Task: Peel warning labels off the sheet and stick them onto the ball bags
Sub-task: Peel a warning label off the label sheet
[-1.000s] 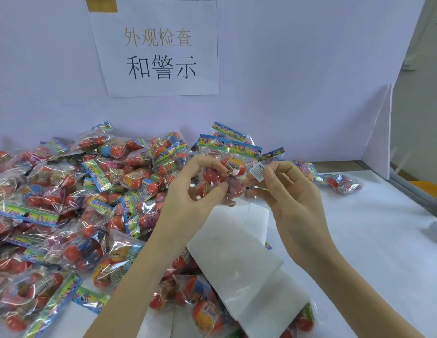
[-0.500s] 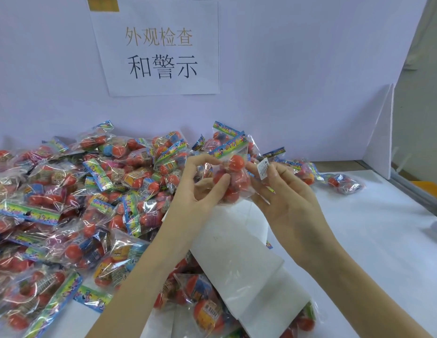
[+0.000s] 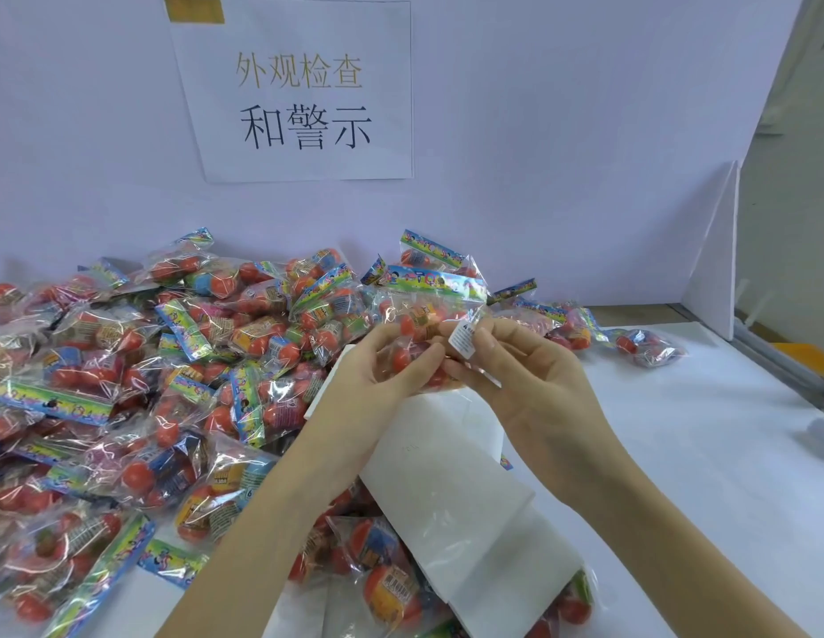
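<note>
Head view: ball bag (image 3: 419,324) raised and turned header-up since a second ago, gripped in left hand (image 3: 378,379), with warning label (image 3: 463,340) pinched in right hand (image 3: 534,384) now at the bag's near face, apparently ready for sticking. Beneath both wrists, the white label sheet (image 3: 447,490); left of the hands, the bag pile (image 3: 171,384). Behind the hands, wall sign (image 3: 299,89) reading "外观检查 和警示"; label print too small to read.

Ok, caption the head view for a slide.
Left hand holds a ball bag while the right hand brings a small white warning label to it, over the label sheet.
</note>
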The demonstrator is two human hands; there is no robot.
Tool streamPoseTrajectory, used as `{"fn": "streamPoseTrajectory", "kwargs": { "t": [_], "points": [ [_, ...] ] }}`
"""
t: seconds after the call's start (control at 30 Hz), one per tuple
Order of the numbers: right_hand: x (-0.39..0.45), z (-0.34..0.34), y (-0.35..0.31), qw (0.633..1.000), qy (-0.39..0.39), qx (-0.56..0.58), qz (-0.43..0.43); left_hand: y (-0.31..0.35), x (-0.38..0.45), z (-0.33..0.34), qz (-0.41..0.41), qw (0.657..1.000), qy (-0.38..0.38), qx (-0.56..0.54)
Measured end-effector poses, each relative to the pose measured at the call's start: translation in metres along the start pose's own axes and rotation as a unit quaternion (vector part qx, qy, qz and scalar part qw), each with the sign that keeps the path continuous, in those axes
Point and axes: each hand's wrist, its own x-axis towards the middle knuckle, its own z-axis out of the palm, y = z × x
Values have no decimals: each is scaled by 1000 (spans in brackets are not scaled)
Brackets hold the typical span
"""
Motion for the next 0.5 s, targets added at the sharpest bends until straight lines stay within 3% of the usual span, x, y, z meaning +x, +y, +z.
{"fn": "streamPoseTrajectory", "kwargs": {
  "t": [0.13,0.3,0.5],
  "points": [
    [5,-12,-8,998,50,-45,-1,0,0,-4,-26,999,14,-29],
    [5,-22,-14,977,-1,-212,33,3,0,-1,-20,999,0,-35],
    [3,-20,-11,959,-24,-274,71,4,-2,1,-20,1000,-2,5]
  ]
}}
